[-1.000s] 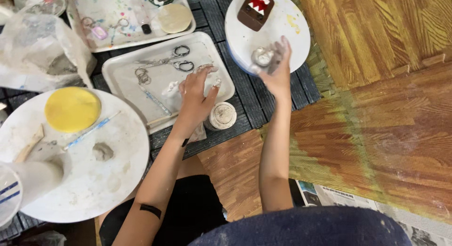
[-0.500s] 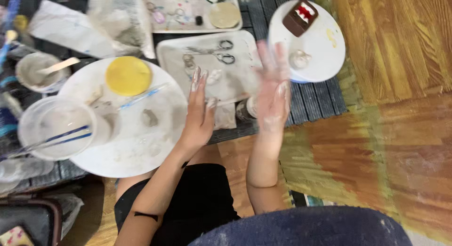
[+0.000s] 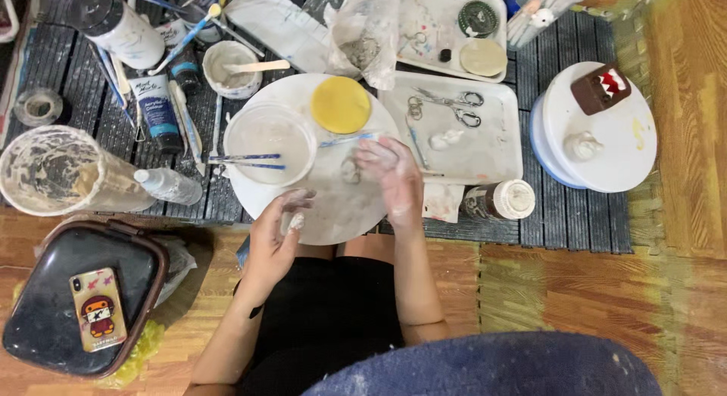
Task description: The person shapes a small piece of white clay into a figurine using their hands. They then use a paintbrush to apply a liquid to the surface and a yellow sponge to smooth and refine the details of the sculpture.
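My right hand (image 3: 395, 178), smeared with white clay, lies flat over a round white board (image 3: 341, 210), its fingertips at a small grey clay lump (image 3: 350, 169). My left hand (image 3: 276, 233) is curled at the board's near rim with white clay on its fingertips; whether it holds a bit of clay is unclear. On the board sit a yellow disc (image 3: 341, 104) and a clear bowl (image 3: 269, 138) with thin brushes (image 3: 246, 161) laid across it.
To the right are a white tray (image 3: 496, 157) with scissors (image 3: 453, 105), a small lidded jar (image 3: 501, 201), and a white turntable (image 3: 617, 150) bearing a brown figure (image 3: 600, 88). On the left are a large plastic cup (image 3: 53, 173) and a paint tube (image 3: 159, 108). A phone (image 3: 97, 309) lies on a black case (image 3: 45, 320).
The view has swung left. Both hands have come down from the tray and turntable to the round board. The left hand's fingers have curled; the right now reaches the grey lump.
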